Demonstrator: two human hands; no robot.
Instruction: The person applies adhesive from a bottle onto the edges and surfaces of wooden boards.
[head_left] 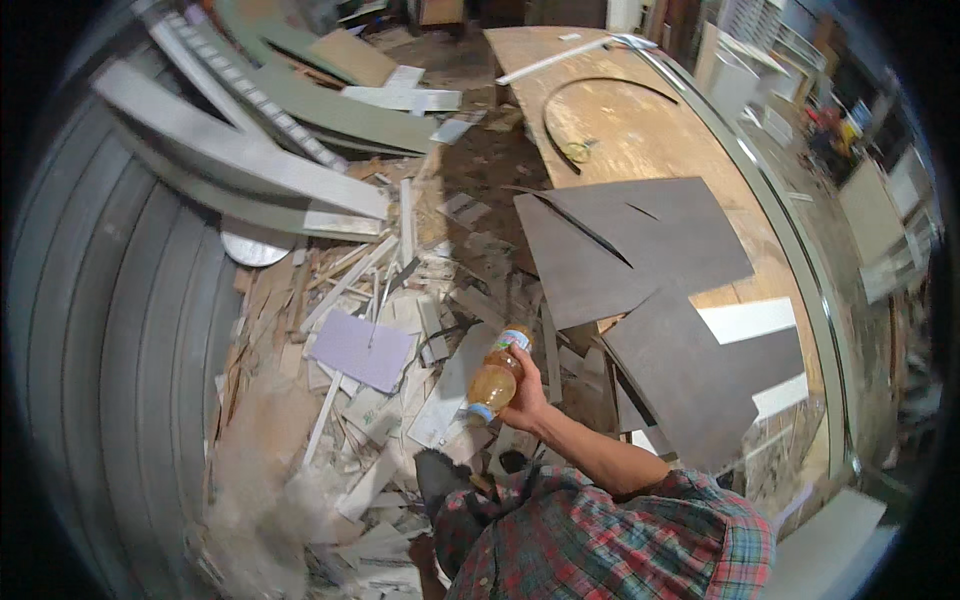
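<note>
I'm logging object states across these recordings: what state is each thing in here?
Bottle: tilted, capped, fill level unclear
Right hand: closed around the bottle
Left hand: partly visible, grip unclear
Dark sheets: lying on the table
Black strip: curved
Purple board: lying on scraps
Scraps: scattered, piled loosely

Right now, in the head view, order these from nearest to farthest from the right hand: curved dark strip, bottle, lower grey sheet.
1. Bottle: in the right hand's grip.
2. Lower grey sheet: to the right.
3. Curved dark strip: farther ahead, on the wooden table.
</note>
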